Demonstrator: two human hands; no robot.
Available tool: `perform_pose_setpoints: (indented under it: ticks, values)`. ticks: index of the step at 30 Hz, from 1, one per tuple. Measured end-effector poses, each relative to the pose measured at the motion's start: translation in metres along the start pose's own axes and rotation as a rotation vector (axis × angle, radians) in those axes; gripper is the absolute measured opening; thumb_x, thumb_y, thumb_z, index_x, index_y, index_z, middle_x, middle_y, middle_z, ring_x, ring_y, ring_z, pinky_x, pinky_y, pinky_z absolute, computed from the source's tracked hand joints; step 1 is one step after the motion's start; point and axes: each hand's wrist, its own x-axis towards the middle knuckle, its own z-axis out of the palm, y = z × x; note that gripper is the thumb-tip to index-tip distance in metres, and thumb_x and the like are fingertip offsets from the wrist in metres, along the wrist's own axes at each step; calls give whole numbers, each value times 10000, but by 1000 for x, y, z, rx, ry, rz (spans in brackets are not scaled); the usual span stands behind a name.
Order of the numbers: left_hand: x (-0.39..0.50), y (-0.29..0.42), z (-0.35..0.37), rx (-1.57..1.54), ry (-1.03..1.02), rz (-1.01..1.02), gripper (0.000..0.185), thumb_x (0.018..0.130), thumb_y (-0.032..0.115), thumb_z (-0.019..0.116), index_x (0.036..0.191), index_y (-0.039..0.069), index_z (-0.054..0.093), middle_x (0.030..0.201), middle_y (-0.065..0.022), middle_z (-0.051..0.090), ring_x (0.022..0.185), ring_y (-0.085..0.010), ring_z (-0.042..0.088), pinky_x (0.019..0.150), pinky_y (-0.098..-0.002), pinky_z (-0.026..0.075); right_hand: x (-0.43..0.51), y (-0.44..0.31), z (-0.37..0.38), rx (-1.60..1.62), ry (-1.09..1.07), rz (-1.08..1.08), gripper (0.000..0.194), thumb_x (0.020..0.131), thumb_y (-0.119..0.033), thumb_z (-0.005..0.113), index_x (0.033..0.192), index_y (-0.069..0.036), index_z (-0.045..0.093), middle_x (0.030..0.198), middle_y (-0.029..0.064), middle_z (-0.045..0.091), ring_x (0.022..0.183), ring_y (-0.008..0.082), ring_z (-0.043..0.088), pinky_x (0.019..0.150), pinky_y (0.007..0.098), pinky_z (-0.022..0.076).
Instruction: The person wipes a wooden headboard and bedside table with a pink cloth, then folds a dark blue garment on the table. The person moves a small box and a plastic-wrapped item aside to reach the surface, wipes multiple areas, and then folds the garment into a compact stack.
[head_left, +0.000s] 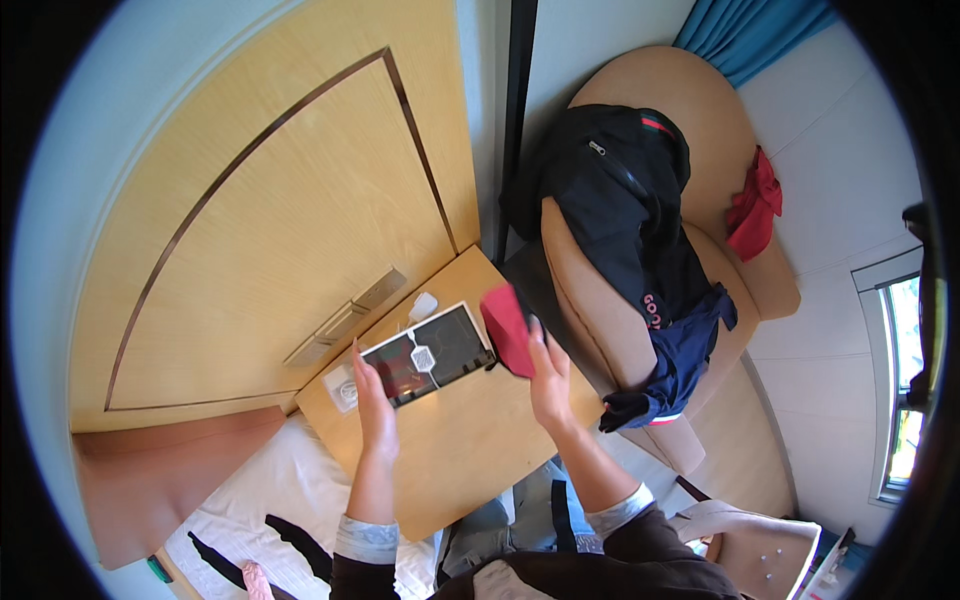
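My left hand (377, 416) grips the left end of a flat rectangular box (463, 339), dark on its face with pale edges. A white tag with a printed code (423, 358) sits at the middle of the box. In my right hand (551, 382) is a red folded cloth or soft pouch (504, 322), slightly blurred, close to the box's right end. Its exact kind cannot be made out. Both hands are over a small wooden table (465, 450). Behind the box on the tabletop lie a white charger plug (424, 306) and a clear packet (340, 388) at the left corner.
Wall sockets and switches (349, 315) line the wooden panel behind the table. To the right stands a tan armchair (600, 300) draped with a black jacket (607, 165), navy clothing (675, 367) and a red cloth (754, 210). A white-sheeted bed (277, 480) is at left.
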Motion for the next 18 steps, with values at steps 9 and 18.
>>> perform_pose_setpoints:
  ticks: [9, 18]
  values:
    - [10, 4, -10, -386, -331, -67, 789, 952, 695, 227, 1537, 166, 201, 1533, -35, 345, 1404, -190, 325, 1138, -363, 285, -31, -7, 126, -1306, -257, -729, 484, 941, -354, 507, 1394, -185, 523, 1498, 48, 429, 1427, 327, 283, 1154, 591, 106]
    - [17, 25, -34, -158, -266, -352, 877, 904, 769, 284, 1551, 183, 190, 1560, -36, 267, 1400, -220, 318, 1126, -421, 282, -31, -4, 107, -1118, -59, -682, 437, 895, -329, 599, 1319, -220, 589, 1451, 62, 480, 1387, 351, 340, 1116, 538, 244]
